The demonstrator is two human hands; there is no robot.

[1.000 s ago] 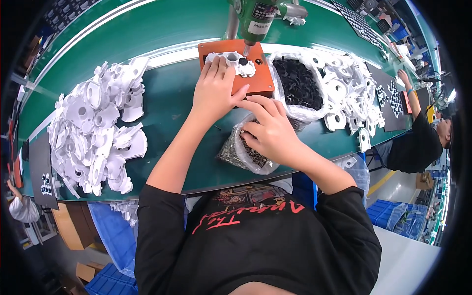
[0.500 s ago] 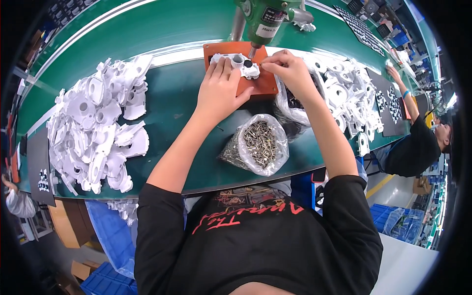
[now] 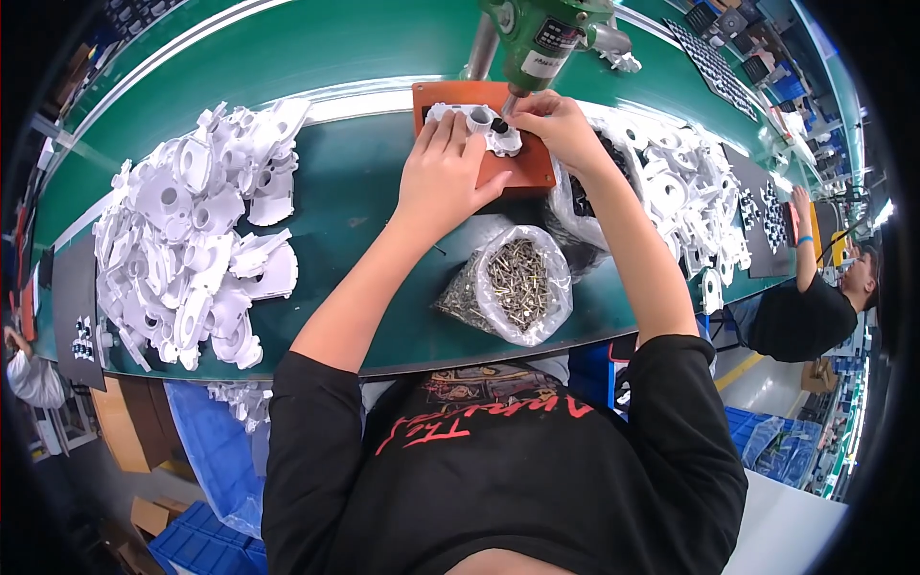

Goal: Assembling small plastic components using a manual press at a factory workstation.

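A white plastic part (image 3: 477,125) lies on an orange fixture block (image 3: 522,172) at the far side of the green bench. My left hand (image 3: 443,172) rests flat on the block and presses on the part. My right hand (image 3: 556,123) pinches a small screw at the part, right under the tip of a green hanging screwdriver (image 3: 541,38). A clear bag of metal screws (image 3: 517,283) lies open near the front edge, below both hands.
A large heap of white plastic parts (image 3: 192,240) lies at the left. More white parts (image 3: 690,201) and a bag of black pieces (image 3: 575,206) sit at the right. Another person in black (image 3: 805,307) works at the far right. Blue crates (image 3: 192,537) stand under the bench.
My right hand has left the screw bag and risen to the part on the orange block. The green screwdriver has come down over it. My left hand stayed on the block.
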